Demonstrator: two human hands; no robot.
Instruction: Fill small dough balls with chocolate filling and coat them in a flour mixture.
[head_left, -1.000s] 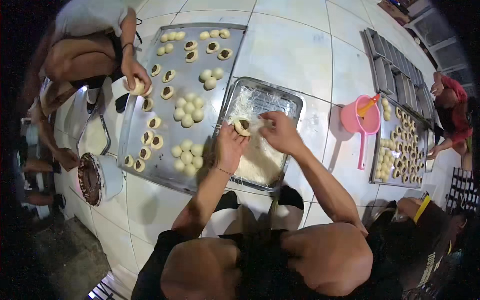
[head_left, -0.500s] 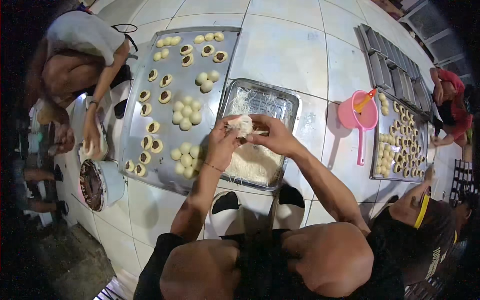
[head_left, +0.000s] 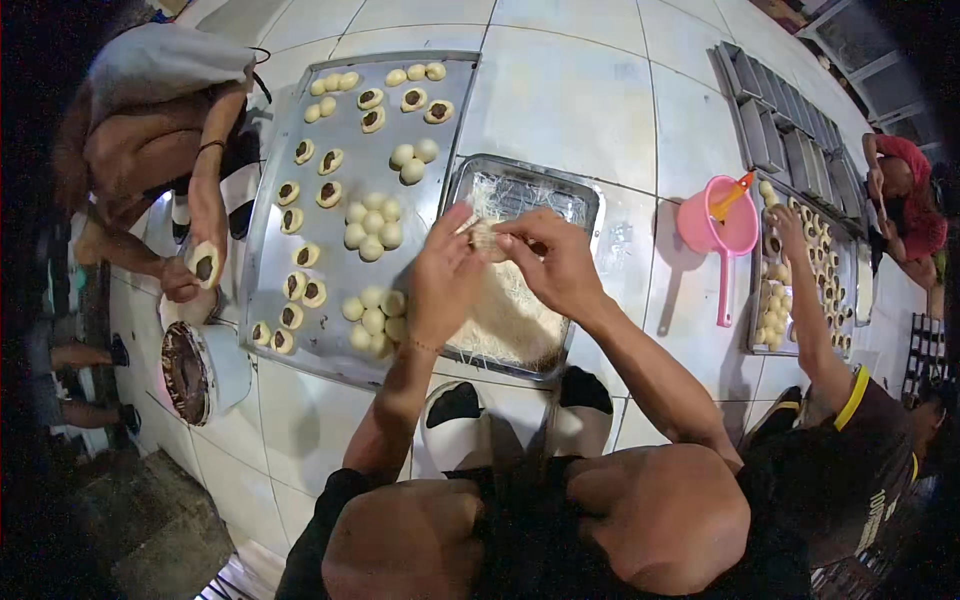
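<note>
Right hand (head_left: 553,258): fingers clamped on a pale, shred-coated dough piece (head_left: 486,239). Left hand (head_left: 447,275): fingers apart, just left of the piece; contact cannot be told. Dough piece is above the steel tray (head_left: 597,215), whose near part holds pale shreds (head_left: 515,325). To the left, large metal tray (head_left: 335,258) on tiled floor (head_left: 560,95), bearing smooth dough balls (head_left: 372,228) in clusters and dark-filled dough rounds (head_left: 329,194). Pink dipper (head_left: 694,225) stands to the right.
</note>
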